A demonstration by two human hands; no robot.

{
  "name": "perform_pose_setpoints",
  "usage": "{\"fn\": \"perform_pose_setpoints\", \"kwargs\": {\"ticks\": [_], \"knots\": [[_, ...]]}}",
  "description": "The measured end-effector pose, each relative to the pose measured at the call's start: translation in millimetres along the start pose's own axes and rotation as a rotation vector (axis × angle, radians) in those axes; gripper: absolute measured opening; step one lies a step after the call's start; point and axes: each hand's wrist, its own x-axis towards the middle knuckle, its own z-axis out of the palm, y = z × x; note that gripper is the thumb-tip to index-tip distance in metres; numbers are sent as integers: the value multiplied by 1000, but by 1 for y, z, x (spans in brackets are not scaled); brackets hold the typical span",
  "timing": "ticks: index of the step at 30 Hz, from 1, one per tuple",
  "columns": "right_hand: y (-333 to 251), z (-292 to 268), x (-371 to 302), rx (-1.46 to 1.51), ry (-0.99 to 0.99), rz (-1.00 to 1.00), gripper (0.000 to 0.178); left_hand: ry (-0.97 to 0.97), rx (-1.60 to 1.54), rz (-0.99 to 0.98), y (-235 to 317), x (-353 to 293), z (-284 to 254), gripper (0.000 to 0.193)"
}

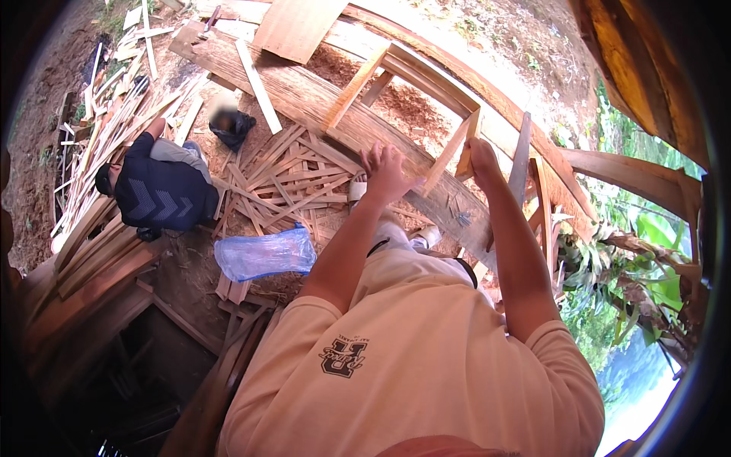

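My right hand is closed around the near right corner of a rectangular frame of wooden strips, which rests partly on a long, thick plank. My left hand is over the plank's near edge, left of that corner, its fingers apart and its thumb stretched out to the right. It holds nothing that I can see, and whether it touches the wood I cannot tell. Just right of my right forearm is a long grey saw blade; its handle does not show. A small cluster of nails lies on the plank between my forearms.
A person in a dark top sits at the left, with a smaller person beyond. Loose wooden strips cover the ground, and a clear blue-tinted plastic bag lies nearer me. A wide board rests at the plank's far end.
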Motion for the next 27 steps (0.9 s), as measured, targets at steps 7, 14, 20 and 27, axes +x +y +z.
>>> {"fn": "perform_pose_setpoints", "kwargs": {"ticks": [7, 14, 20, 27], "knots": [[-13, 1, -10, 4, -9, -4, 29, 94, -109, -65, 0, 27, 2, 68], [-11, 0, -19, 55, -23, 71, 24, 175, -958, -174, 15, 108, -49, 42], [-24, -2, -32, 71, -2, 95, 19, 117, -1639, -472, -8, 198, -48, 31], [-35, 2, -39, 35, 26, 152, 13, 293, -1598, -517, -12, 251, -45, 39]]}}
